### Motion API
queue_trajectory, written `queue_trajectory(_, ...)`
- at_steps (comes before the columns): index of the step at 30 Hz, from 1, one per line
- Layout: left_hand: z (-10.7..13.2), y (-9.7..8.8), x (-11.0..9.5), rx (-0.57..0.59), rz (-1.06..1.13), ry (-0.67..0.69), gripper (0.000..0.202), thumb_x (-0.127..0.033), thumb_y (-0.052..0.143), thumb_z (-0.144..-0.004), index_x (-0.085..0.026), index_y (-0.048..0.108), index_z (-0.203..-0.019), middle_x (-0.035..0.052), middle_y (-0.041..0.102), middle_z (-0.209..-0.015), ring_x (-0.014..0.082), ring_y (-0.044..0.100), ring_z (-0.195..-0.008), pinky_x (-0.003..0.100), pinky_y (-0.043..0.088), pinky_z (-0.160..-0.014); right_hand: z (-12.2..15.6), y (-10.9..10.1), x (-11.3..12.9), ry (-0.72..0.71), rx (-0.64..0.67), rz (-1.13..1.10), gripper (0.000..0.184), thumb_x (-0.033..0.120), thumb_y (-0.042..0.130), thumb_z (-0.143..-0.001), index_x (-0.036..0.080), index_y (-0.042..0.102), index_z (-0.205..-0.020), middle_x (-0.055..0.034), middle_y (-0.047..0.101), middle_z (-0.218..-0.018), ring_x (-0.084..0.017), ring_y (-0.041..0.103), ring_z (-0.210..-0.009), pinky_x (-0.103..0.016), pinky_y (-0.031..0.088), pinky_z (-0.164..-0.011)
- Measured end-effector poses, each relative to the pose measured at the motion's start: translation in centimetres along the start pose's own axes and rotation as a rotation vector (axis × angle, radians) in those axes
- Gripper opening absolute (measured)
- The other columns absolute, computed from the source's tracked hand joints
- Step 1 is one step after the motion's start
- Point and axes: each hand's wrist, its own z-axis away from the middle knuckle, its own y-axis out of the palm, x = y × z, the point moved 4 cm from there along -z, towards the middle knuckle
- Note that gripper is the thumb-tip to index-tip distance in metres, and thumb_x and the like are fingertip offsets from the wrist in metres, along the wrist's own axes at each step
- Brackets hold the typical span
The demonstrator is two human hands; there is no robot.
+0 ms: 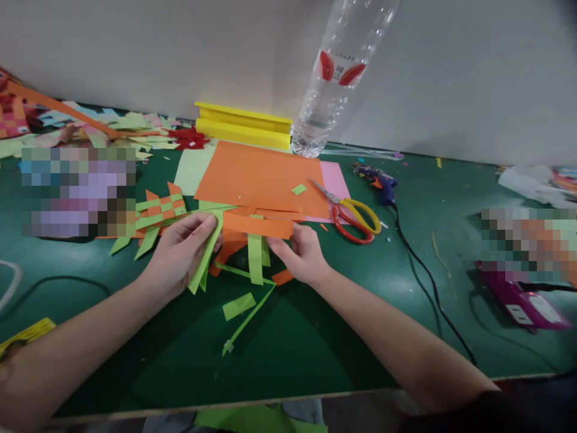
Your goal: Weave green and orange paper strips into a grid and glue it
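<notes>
My left hand (186, 252) pinches light green paper strips (206, 255) that hang down below its fingers. Between both hands lies a crossing of orange paper strips (265, 226) and green ones. My right hand (304, 252) has its fingers closed on the right end of the orange strip; the fingertips are partly hidden behind it. A short green strip (255, 258) hangs from the orange one. To the left of my left hand lies a woven orange and green checkered paper piece (164, 207). Below the hands are a loose green scrap (238, 307) and a thin green strip (252, 319).
Behind the hands lie orange sheets (261, 171), with scissors (356, 219) at their right edge. A glue gun (381, 183) trails a black cord. A plastic bottle (324, 108) stands by yellow folded paper (243, 127). Paper scraps (135, 123) heap at back left; a magenta device (523, 300) is right.
</notes>
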Motion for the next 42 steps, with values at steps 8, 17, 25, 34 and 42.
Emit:
queue_trajectory(8, 0.8, -0.5, -0.3, -0.148, -0.097, 0.077, 0.028, -0.041, 0.080, -0.072, -0.018, 0.067, -0.076, -0.0033, 0.060, -0.061, 0.0079, 0.054, -0.056, 0.016, 0.045, -0.051, 0.0, 0.9, 0.4, 0.216, 0.015, -0.064, 0.024, 0.040, 0.071, -0.079, 0.020, 0.075, -0.091, -0.0047, 0.077, -0.093, -0.021, 0.072, -0.091, -0.034, 0.057, -0.085)
queue_trajectory(17, 2.1, 0.0, -0.5, -0.167, -0.338, 0.176, 0.023, -0.041, 0.072, -0.080, -0.019, 0.066, -0.074, -0.0029, 0.062, -0.069, 0.0083, 0.050, -0.054, 0.019, 0.041, -0.049, 0.9, 2.2, -0.6, 0.403, -0.091, -0.292, 0.021, 0.039, 0.074, -0.077, 0.021, 0.075, -0.088, -0.0021, 0.077, -0.086, -0.017, 0.073, -0.077, -0.032, 0.061, -0.076)
queue_trajectory(25, 2.3, -0.1, -0.3, -0.176, -0.334, 0.165, 0.023, -0.041, 0.071, -0.080, -0.020, 0.065, -0.074, -0.0047, 0.057, -0.062, 0.0063, 0.041, -0.045, 0.019, 0.034, -0.041, 0.5, 2.7, 0.3, 0.328, -0.035, -0.370, 0.017, 0.037, 0.068, -0.083, 0.021, 0.070, -0.082, 0.0002, 0.071, -0.074, -0.013, 0.068, -0.066, -0.030, 0.059, -0.070)
queue_trajectory(34, 2.5, 0.5, -0.7, -0.116, -0.320, 0.170, 0.022, -0.037, 0.072, -0.079, -0.019, 0.063, -0.068, -0.0047, 0.054, -0.059, 0.0086, 0.043, -0.049, 0.020, 0.037, -0.047, 0.7, 3.0, 0.4, 0.257, 0.051, -0.305, 0.021, 0.042, 0.064, -0.085, 0.021, 0.065, -0.082, 0.0007, 0.066, -0.073, -0.014, 0.065, -0.067, -0.032, 0.059, -0.072)
queue_trajectory(42, 2.5, 0.2, 0.2, -0.057, -0.318, 0.143, 0.022, -0.040, 0.070, -0.083, -0.021, 0.064, -0.074, -0.0034, 0.061, -0.069, 0.0094, 0.048, -0.052, 0.020, 0.040, -0.047, 0.6, 2.5, 0.7, 0.272, 0.004, -0.230, 0.017, 0.038, 0.064, -0.085, 0.022, 0.068, -0.089, -0.0023, 0.071, -0.090, -0.017, 0.067, -0.089, -0.035, 0.056, -0.086)
